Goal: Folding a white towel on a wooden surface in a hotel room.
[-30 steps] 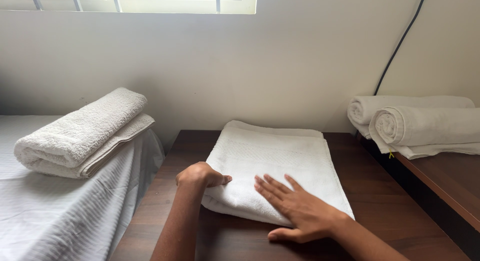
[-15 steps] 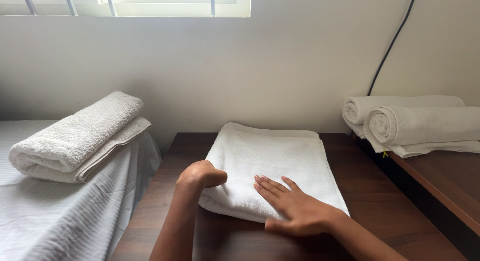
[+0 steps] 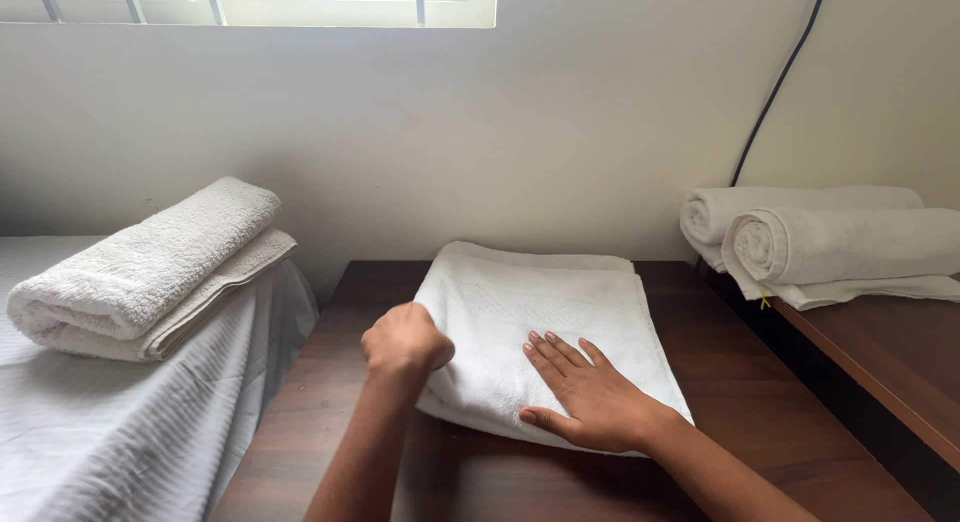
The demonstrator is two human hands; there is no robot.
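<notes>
The left hand (image 3: pixel 405 342) is curled into a fist at the left edge of the folded white towel (image 3: pixel 545 332), which lies mid-frame on the dark wooden table (image 3: pixel 740 382); its fingertips are hidden, so a grip cannot be confirmed. The right hand (image 3: pixel 590 397) lies flat, fingers spread, on the towel. Compared with a second ago, the left hand has shifted slightly up along the edge.

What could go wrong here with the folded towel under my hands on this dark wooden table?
1. The left hand grips the near left edge of the folded white towel; pulling there may drag the layers out of line.
2. The right hand presses flat only on the near right part, so the far side could shift or bunch.
3. The towel's near edge lies towards the front of the wooden table; a tug towards the body might slide it off.
</notes>
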